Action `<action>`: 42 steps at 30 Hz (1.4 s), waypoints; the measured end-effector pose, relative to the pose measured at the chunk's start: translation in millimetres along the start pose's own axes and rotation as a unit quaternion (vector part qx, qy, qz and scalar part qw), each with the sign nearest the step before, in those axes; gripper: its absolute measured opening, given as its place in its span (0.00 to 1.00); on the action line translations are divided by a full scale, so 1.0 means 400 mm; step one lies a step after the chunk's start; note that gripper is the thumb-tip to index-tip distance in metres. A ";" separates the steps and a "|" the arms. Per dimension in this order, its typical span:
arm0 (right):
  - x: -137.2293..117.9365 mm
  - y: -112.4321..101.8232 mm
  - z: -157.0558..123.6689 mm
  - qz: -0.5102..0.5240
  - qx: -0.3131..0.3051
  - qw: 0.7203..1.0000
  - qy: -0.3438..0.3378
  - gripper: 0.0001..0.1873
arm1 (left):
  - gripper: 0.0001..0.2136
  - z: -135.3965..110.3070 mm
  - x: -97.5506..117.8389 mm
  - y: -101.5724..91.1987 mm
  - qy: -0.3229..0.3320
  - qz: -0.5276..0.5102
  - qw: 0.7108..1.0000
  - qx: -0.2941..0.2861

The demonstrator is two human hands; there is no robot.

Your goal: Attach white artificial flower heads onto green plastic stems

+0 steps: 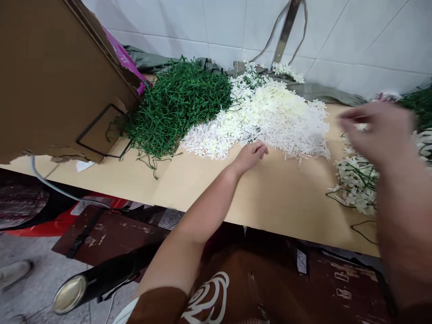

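My left hand (251, 155) reaches across the tan tabletop (276, 198) and rests at the near edge of a big heap of white artificial flowers (266, 114); its fingers are curled at the pile, and whether they pinch a flower is hidden. My right hand (378, 130) is raised and blurred over a smaller bunch of white flowers on green stems (357, 180) at the right. Nothing can be made out in it. A mound of green plastic stems (175, 103) lies left of the white heap.
A brown cardboard box (57, 76) stands on the table's left end. The white tiled wall (337, 36) is behind, with grey-green cloth (320, 92) along it. A black tube with a metal cap (87, 285) and a red object (50, 227) lie below the table edge.
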State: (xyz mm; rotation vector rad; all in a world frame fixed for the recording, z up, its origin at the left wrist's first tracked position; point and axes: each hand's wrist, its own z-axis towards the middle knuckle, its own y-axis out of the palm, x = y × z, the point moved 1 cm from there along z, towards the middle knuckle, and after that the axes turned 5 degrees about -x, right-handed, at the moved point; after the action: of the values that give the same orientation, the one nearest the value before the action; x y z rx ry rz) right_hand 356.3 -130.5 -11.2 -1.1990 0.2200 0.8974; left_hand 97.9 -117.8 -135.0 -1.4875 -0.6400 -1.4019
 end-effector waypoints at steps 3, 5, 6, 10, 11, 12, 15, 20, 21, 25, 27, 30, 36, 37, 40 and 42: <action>-0.088 0.195 0.084 -0.135 -0.053 0.989 0.017 0.03 | 0.13 -0.001 -0.008 -0.005 -0.008 0.036 0.999 0.005; -0.128 0.325 0.143 -0.138 -0.120 0.983 -0.004 0.06 | 0.11 0.000 -0.014 -0.007 -0.024 0.056 0.998 0.012; -0.139 0.379 0.170 -0.152 -0.150 0.977 -0.009 0.11 | 0.10 0.001 -0.016 -0.007 -0.031 0.069 0.997 0.017; -0.131 0.494 0.248 -0.230 -0.227 0.946 0.004 0.14 | 0.09 0.005 -0.016 -0.008 -0.043 0.111 0.993 0.009; -0.120 0.499 0.259 -0.228 -0.237 0.944 0.001 0.11 | 0.09 0.005 -0.014 -0.009 -0.042 0.111 0.993 -0.005; -0.108 0.496 0.267 -0.214 -0.241 0.947 -0.003 0.08 | 0.09 0.005 -0.013 -0.010 -0.039 0.109 0.993 -0.017; -0.078 0.449 0.272 -0.122 -0.203 0.972 -0.007 0.03 | 0.10 0.005 -0.008 -0.018 -0.017 0.091 0.995 -0.026; -0.074 0.323 0.212 0.044 -0.106 0.992 0.046 0.09 | 0.06 0.009 0.002 -0.050 0.025 -0.013 0.992 0.120; -0.078 0.305 0.192 0.056 -0.115 0.990 0.054 0.10 | 0.06 0.009 0.004 -0.056 0.035 -0.049 0.986 0.154; -0.095 0.268 0.112 0.036 -0.182 0.978 0.092 0.12 | 0.13 0.012 0.010 -0.058 0.044 -0.119 0.979 0.162; -0.101 0.262 0.086 0.025 -0.191 0.975 0.107 0.12 | 0.13 0.013 0.008 -0.049 0.033 -0.099 0.985 0.136; -0.107 0.255 0.071 0.020 -0.196 0.974 0.117 0.12 | 0.14 0.012 0.008 -0.042 0.023 -0.088 0.986 0.136; -0.112 0.272 0.072 -0.023 -0.221 0.966 0.134 0.14 | 0.11 0.011 0.012 -0.043 0.014 -0.136 0.987 0.088; -0.110 0.278 0.072 -0.023 -0.225 0.965 0.134 0.13 | 0.10 0.013 0.010 -0.043 0.005 -0.120 0.988 0.094; -0.090 0.282 0.075 0.021 -0.234 0.961 0.144 0.08 | 0.09 0.021 -0.003 -0.052 -0.017 -0.080 0.986 0.146; -0.064 0.268 0.070 0.047 -0.226 0.959 0.167 0.06 | 0.09 0.027 -0.013 -0.066 -0.024 -0.077 0.976 0.202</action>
State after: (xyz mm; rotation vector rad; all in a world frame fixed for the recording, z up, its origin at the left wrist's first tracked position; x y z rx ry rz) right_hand 256.2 -110.2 -61.5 -1.7813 0.3575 0.8474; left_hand 78.8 -96.6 -131.1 -1.1692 -1.0221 -1.2593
